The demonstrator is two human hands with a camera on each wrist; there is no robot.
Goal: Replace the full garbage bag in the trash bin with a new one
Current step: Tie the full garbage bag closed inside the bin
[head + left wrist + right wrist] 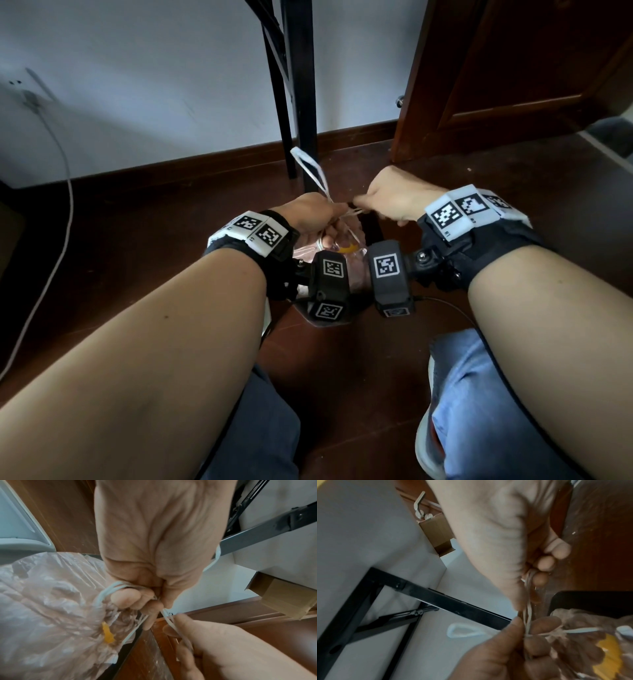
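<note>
A full, translucent pinkish garbage bag sits in a black trash bin on the floor between my wrists, its mouth gathered shut. My left hand grips the bunched neck and a white drawstring. A loop of drawstring sticks up behind that hand. My right hand pinches a second strand of drawstring and holds it taut toward the left hand. Something yellow shows through the bag. Most of the bin is hidden by the wrist cameras.
Black metal table legs stand just behind the bin against the white wall. A brown wooden door is at the right and a white cable hangs at the left. My knees in jeans are close in front.
</note>
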